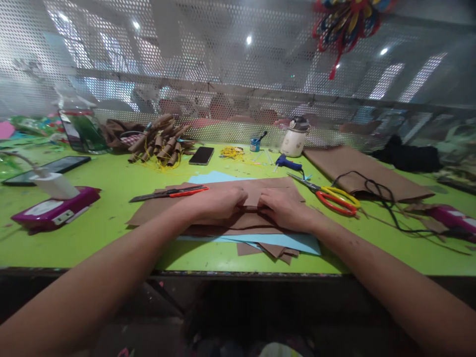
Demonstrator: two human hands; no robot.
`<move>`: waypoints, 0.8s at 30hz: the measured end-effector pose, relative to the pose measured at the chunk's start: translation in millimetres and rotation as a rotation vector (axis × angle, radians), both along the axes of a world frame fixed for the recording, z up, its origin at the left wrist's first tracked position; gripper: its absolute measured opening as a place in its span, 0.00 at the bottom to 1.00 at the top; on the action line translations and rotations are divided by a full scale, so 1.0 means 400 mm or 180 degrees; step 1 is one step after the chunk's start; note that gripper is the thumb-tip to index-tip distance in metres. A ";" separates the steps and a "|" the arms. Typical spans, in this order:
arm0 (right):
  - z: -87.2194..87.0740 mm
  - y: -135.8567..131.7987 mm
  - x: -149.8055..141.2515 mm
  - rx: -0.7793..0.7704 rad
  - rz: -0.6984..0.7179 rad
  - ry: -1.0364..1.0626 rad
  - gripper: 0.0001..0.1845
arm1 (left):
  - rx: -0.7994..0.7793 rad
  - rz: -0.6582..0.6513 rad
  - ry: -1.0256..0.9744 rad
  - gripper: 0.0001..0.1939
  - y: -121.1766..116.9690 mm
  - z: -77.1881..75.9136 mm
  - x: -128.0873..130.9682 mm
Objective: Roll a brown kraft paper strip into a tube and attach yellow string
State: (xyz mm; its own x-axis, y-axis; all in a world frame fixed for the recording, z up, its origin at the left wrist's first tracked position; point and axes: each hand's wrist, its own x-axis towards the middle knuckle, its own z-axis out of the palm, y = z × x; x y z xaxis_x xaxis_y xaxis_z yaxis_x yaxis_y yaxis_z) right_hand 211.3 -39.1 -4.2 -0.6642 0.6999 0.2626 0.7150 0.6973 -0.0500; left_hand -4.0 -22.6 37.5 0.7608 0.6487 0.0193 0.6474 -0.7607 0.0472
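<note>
Both my left hand (232, 201) and right hand (278, 207) curl fingers, seemingly pinching brown paper (256, 187) mid-sheet, folding; next needs even pressure.

Bench (126, 250) was lime green, flecked with bits. Left: purple power strip (42, 221) and dark tablet (70, 163) sat there. Back: brown paper rolls (168, 148), phone (201, 155), yellow string (232, 152), small blue bottle (255, 145), white jar (295, 142), blue glue gun (290, 162). Right: scissors (315, 188) lay near a big brown sheet (364, 171). Middle: light-blue sheets (305, 244) lay under brown paper (277, 183), with scraps (274, 251) at the front.
</note>
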 end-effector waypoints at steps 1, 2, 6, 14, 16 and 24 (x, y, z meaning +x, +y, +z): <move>0.001 0.000 0.003 -0.0005 0.0020 -0.0015 0.04 | -0.0013 0.0002 0.0030 0.06 -0.001 0.002 -0.002; 0.002 0.000 0.004 -0.0003 0.0026 -0.0036 0.04 | -0.0032 0.0012 0.0057 0.06 -0.003 0.004 -0.003; 0.011 -0.006 0.008 0.0031 -0.0035 -0.0159 0.04 | -0.0023 -0.0057 0.0104 0.05 -0.006 0.007 -0.009; 0.011 -0.014 0.016 0.0078 -0.0064 -0.0327 0.06 | 0.0328 -0.0317 0.0191 0.06 0.003 -0.010 -0.007; 0.015 -0.023 0.012 0.0128 -0.0090 -0.0422 0.06 | 0.0353 -0.0357 0.0307 0.06 0.001 -0.007 0.000; 0.037 -0.076 -0.020 0.0583 -0.0132 -0.1076 0.08 | 0.0552 -0.0385 0.0393 0.08 -0.009 -0.006 0.003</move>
State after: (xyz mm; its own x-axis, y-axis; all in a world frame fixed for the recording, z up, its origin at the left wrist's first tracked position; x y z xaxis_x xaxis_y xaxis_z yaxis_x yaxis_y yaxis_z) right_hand 203.5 -69.6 10.5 -0.7067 0.6899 0.1569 0.6977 0.6429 0.3160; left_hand -2.8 -26.3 35.2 0.8362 0.5478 0.0244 0.5439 -0.8228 -0.1647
